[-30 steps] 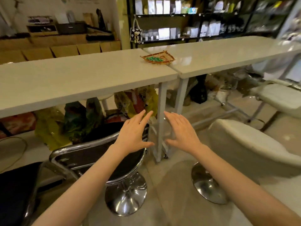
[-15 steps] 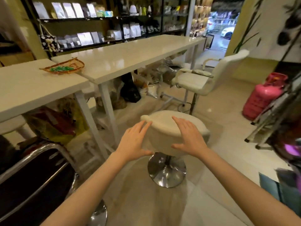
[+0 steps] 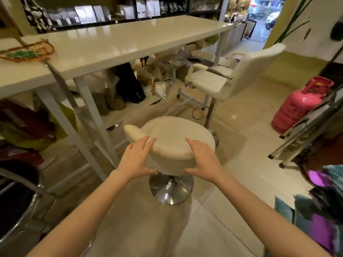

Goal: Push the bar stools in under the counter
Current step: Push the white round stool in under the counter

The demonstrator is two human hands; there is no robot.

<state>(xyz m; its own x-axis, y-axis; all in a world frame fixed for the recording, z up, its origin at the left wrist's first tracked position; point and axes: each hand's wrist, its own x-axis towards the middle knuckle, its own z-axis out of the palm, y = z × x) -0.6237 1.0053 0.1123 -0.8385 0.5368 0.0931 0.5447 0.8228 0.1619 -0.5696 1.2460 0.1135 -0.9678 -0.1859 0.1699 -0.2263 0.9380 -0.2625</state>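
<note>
— How do the hands sit?
— The left hand (image 3: 136, 160) and right hand (image 3: 203, 161) each have a wide grip, fingers straight on the near rim of the cream stool (image 3: 176, 141), thumbs spread lower against its side. Neither curls round it.
— Which way does the stool face?
— Its low backrest points left, toward the desk (image 3: 115, 43). It stands upright on a chrome base (image 3: 171, 189), out on the tiled floor (image 3: 232, 191), just beside the desk legs, not under the top.
— And around it?
— A white armchair stool (image 3: 228, 78) sits farther right by the desk, a pink gas cylinder (image 3: 298, 104) beyond it, a woven tray (image 3: 27, 52) on the desk.
</note>
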